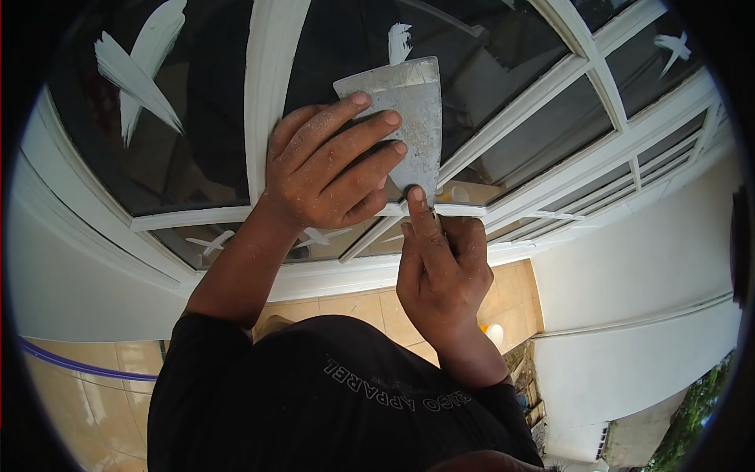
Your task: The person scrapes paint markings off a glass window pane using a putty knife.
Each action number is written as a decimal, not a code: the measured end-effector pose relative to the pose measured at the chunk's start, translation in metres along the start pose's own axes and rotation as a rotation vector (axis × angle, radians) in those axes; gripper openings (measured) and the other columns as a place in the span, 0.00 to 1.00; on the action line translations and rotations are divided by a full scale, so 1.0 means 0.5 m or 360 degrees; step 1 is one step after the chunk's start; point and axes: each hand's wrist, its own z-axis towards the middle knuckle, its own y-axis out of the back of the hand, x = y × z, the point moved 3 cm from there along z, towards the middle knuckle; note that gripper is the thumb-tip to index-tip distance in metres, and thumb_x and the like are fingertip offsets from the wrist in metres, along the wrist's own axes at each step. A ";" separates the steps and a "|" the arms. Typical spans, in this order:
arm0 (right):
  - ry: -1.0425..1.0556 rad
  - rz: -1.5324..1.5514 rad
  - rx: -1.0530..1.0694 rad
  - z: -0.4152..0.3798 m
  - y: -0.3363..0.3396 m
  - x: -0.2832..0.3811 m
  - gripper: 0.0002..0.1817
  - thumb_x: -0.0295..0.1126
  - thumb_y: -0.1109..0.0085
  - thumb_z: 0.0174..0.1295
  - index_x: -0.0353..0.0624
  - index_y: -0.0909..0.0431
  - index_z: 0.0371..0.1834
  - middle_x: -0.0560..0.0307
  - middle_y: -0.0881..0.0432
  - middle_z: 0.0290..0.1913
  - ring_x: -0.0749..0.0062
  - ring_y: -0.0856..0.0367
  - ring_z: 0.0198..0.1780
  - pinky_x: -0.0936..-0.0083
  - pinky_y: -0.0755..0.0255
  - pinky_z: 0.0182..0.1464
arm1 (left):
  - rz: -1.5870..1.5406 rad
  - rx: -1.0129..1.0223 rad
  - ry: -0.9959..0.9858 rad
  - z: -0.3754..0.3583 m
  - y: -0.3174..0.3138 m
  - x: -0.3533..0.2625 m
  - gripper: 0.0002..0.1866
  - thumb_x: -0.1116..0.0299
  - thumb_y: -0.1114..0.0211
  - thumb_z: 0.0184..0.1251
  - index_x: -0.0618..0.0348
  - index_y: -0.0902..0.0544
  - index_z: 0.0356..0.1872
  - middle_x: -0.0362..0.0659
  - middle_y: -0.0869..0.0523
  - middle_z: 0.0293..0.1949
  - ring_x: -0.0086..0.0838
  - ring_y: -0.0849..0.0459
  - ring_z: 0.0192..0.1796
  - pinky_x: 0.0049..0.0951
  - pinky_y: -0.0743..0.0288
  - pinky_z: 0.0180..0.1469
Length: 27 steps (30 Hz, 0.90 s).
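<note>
My right hand (447,267) grips the putty knife by its handle, mostly hidden in the fist, with the index finger stretched up to the base of the blade. The wide metal blade (417,118) of the putty knife points up against a dark window pane (503,67). Fingers of my left hand (326,161) lie stretched and slightly apart on the left side of the blade. Just above the blade's edge, a white paint streak (399,41) marks the glass. Pale dust speckles the left hand.
White frame bars (271,79) divide the window. Painted white crosses mark other panes, including a large cross (145,75) at upper left. Below are a tiled floor (370,307), a purple hose (86,366) and a white-and-yellow container (493,334). A white wall (629,259) stands right.
</note>
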 end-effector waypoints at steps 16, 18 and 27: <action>-0.0018 -0.0194 0.0063 0.010 0.040 -0.014 0.31 0.21 0.33 0.54 0.56 0.15 0.64 0.55 0.26 0.38 0.70 0.18 0.31 0.72 0.21 0.30 | 0.0042 0.0094 -0.0007 0.003 0.001 -0.003 0.11 0.59 0.38 0.71 0.39 0.10 0.48 0.34 0.10 0.56 0.33 0.17 0.63 0.38 0.29 0.62; 0.0011 -0.0233 0.0059 0.019 0.052 -0.023 0.31 0.21 0.32 0.54 0.57 0.15 0.64 0.56 0.26 0.38 0.70 0.19 0.31 0.73 0.22 0.30 | 0.0070 0.0118 -0.0004 0.003 -0.003 -0.002 0.11 0.58 0.35 0.70 0.36 0.10 0.49 0.30 0.11 0.58 0.30 0.17 0.64 0.37 0.30 0.62; 0.0058 -0.0283 0.0089 0.043 0.074 -0.021 0.29 0.21 0.33 0.54 0.58 0.14 0.61 0.60 0.27 0.35 0.71 0.20 0.30 0.73 0.23 0.29 | 0.0168 0.0118 -0.0024 0.001 -0.008 -0.001 0.14 0.60 0.25 0.64 0.32 0.11 0.51 0.27 0.11 0.58 0.28 0.17 0.64 0.33 0.31 0.59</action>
